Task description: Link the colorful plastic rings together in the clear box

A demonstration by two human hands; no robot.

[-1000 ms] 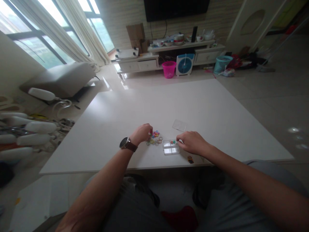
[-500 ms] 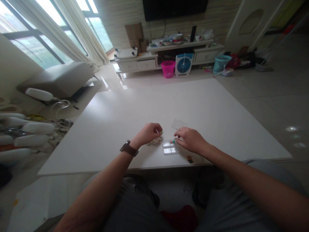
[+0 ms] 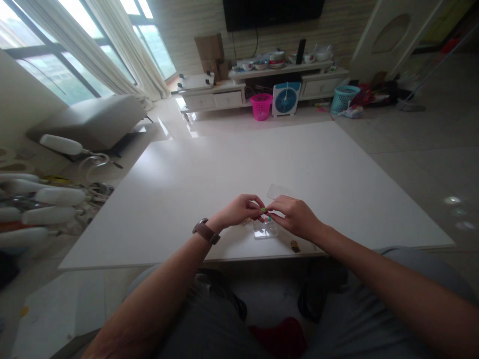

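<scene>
Between the fingertips of my left hand [image 3: 250,208] and my right hand [image 3: 291,213] is a small green piece [image 3: 264,210], too small to name. Both hands are closed in a pinch and meet at it, just above a clear divided plastic box [image 3: 266,232]. Inside the box's far part lie small coloured pieces [image 3: 268,219], one reddish and one green. My left hand mostly hides a little heap of small pale items [image 3: 246,221] left of the box. Behind my right hand lies a clear flat lid [image 3: 279,191].
A small yellow and black object [image 3: 295,246] lies near the front edge of the white table [image 3: 232,164]. Past the table stand a pink basket [image 3: 261,106], a blue and white fan [image 3: 286,99] and a low cabinet [image 3: 228,99].
My left hand has moved right, bringing the green piece over the box to the fingertips of my right hand. My right hand has closed on it. The pale heap is now mostly covered.
</scene>
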